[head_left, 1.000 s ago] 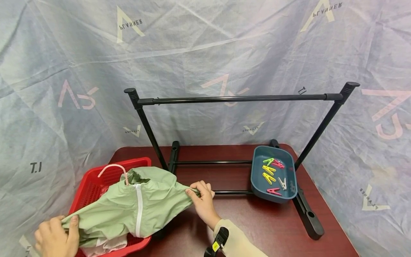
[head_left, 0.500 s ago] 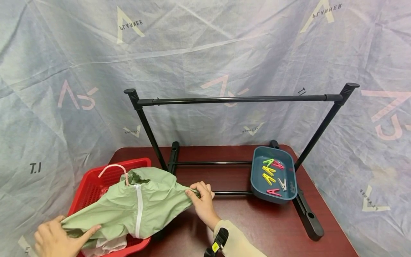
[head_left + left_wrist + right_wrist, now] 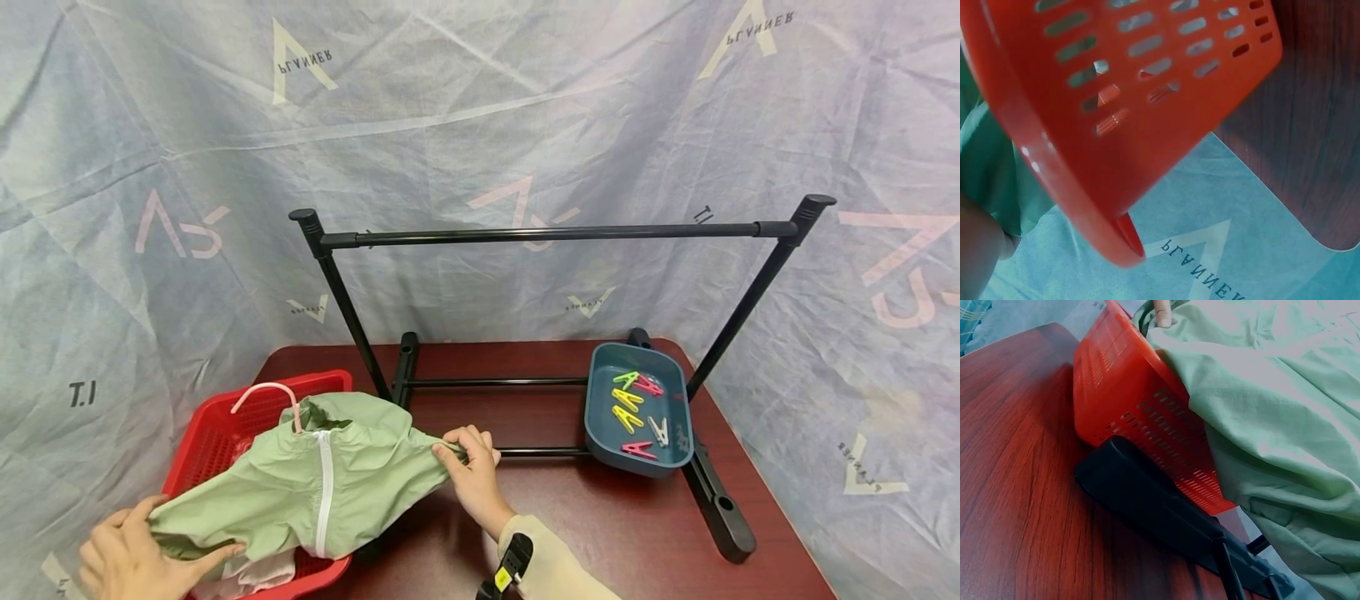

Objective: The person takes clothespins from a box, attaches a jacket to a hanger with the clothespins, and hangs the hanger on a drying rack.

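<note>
While pinching jacket (image 3: 360, 487) with right hand (image 3: 474, 479), touches opposite sleeve (image 3: 210, 510) over basket (image 3: 318, 382) with left hand (image 3: 131, 552) spread wide.

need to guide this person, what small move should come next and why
Perhaps move the right hand from the green jacket to the pink hook: it stands exposed at the neck, the sleeves are stretched sideways, and a black bar stands behind.

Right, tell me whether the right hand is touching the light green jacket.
Touching. The head view shows it: the right hand pinches the end of the light green jacket's sleeve, with no gap between.
</note>
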A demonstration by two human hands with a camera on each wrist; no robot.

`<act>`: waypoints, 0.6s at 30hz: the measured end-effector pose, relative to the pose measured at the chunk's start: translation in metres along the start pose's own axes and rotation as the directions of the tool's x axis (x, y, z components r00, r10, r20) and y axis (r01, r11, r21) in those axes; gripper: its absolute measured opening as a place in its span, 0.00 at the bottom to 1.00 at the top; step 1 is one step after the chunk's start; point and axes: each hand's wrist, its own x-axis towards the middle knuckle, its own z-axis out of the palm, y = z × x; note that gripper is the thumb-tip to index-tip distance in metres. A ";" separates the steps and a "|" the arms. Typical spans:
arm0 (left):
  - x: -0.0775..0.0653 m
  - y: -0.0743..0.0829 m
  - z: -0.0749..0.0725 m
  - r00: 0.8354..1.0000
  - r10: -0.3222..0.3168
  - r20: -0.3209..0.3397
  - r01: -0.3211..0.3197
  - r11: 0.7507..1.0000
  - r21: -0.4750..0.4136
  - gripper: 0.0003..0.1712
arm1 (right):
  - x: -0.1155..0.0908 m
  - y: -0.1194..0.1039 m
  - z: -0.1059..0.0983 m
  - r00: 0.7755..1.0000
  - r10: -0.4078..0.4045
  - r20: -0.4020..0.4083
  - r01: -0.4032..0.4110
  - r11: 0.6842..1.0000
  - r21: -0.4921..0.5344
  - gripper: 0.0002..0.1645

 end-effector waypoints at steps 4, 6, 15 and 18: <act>-0.002 -0.001 0.002 0.997 0.054 -0.046 -0.055 0.998 -0.027 0.80 | 0.000 -0.018 -0.002 1.000 -0.005 -0.007 0.005 1.000 0.003 0.07; -0.002 -0.001 0.003 0.994 0.086 -0.073 -0.089 0.995 -0.039 0.79 | 0.000 -0.029 -0.005 1.000 -0.012 -0.009 0.012 1.000 0.009 0.07; -0.001 -0.006 0.007 0.975 0.169 -0.142 -0.177 0.983 -0.050 0.75 | 0.000 -0.036 -0.007 1.000 -0.018 -0.011 0.018 1.000 0.026 0.07; 0.000 -0.008 0.009 0.971 0.181 -0.158 -0.190 0.981 -0.040 0.73 | 0.000 -0.037 -0.007 1.000 -0.016 -0.011 0.016 1.000 0.023 0.06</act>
